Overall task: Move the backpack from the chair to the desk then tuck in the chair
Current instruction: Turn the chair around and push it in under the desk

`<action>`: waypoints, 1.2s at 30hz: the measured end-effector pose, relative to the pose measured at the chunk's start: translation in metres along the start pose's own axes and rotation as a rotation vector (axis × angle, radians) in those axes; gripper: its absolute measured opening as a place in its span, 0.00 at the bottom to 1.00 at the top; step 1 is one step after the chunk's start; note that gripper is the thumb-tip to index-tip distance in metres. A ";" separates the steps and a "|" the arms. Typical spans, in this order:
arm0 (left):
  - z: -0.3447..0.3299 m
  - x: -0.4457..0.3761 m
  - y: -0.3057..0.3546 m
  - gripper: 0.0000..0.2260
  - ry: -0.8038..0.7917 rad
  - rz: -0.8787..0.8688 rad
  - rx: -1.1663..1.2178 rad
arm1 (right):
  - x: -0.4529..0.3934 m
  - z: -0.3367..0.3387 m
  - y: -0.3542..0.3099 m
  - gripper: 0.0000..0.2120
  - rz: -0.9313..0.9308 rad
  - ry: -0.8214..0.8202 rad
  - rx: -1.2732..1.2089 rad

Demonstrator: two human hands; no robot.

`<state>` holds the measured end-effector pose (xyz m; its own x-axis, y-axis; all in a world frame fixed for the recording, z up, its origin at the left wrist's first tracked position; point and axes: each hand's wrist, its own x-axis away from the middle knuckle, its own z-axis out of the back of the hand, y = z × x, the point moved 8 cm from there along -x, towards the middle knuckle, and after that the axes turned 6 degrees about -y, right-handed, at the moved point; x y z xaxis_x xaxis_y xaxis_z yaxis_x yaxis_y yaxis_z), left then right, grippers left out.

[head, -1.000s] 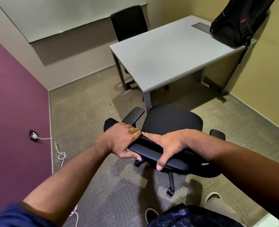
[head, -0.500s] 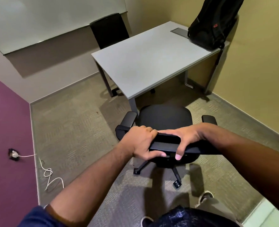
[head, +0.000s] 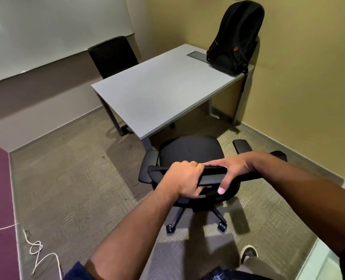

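A black backpack (head: pixel 236 37) stands upright on the far right corner of the grey desk (head: pixel 163 91), leaning against the yellow wall. A black wheeled office chair (head: pixel 189 151) stands on the carpet just in front of the desk's near edge, its seat facing the desk. My left hand (head: pixel 182 178) grips the top of the chair's backrest. My right hand (head: pixel 228 168) grips the same top edge right beside it, fingers curled over the back. The chair's seat is bare.
A second black chair (head: pixel 113 55) is at the desk's far side, below a whiteboard (head: pixel 52 27). A white cable (head: pixel 36 247) lies on the carpet at the left by the purple wall. My shoe (head: pixel 248 253) is behind the chair's wheels.
The chair has rolled and turned toward the desk, its seat now close to the desk's near edge. Both hands kept their hold on the backrest.
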<state>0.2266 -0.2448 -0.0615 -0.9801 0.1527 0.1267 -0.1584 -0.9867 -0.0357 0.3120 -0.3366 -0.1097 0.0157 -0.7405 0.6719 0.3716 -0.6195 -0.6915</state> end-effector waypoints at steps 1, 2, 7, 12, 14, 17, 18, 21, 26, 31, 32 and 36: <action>0.002 -0.005 0.001 0.23 0.003 0.001 0.000 | 0.002 0.005 0.002 0.52 -0.014 0.018 0.004; 0.003 -0.010 0.002 0.23 0.006 -0.002 -0.002 | 0.005 0.009 0.004 0.52 -0.024 0.034 0.012; 0.007 -0.042 0.008 0.26 0.029 0.000 -0.009 | 0.016 0.041 0.020 0.57 -0.092 0.101 0.127; 0.011 -0.076 0.019 0.30 0.053 -0.011 -0.045 | 0.021 0.074 0.044 0.58 -0.123 0.130 0.098; 0.013 -0.090 0.023 0.31 0.052 -0.012 -0.051 | 0.023 0.088 0.052 0.57 -0.121 0.132 0.096; 0.014 -0.108 0.024 0.32 0.055 0.007 -0.056 | 0.026 0.109 0.061 0.57 -0.116 0.133 0.118; 0.015 -0.114 0.025 0.33 0.059 0.014 -0.056 | 0.026 0.116 0.064 0.56 -0.114 0.133 0.130; 0.018 -0.133 0.029 0.32 0.053 0.025 -0.057 | 0.029 0.137 0.071 0.52 -0.106 0.130 0.169; 0.025 -0.174 0.042 0.26 -0.007 0.059 -0.040 | 0.037 0.175 0.091 0.47 -0.086 0.115 0.192; 0.032 -0.215 0.057 0.20 -0.071 0.117 -0.011 | 0.045 0.212 0.113 0.52 -0.076 0.084 0.247; 0.033 -0.223 0.060 0.19 -0.074 0.128 -0.011 | 0.047 0.219 0.118 0.53 -0.073 0.075 0.260; 0.039 -0.253 0.069 0.19 -0.059 0.159 -0.002 | 0.054 0.244 0.133 0.54 -0.064 0.041 0.298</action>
<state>0.4681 -0.3532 -0.0577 -0.9841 -0.0093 0.1774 -0.0018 -0.9981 -0.0623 0.5890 -0.3956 -0.1006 -0.0516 -0.7159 0.6963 0.6267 -0.5661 -0.5355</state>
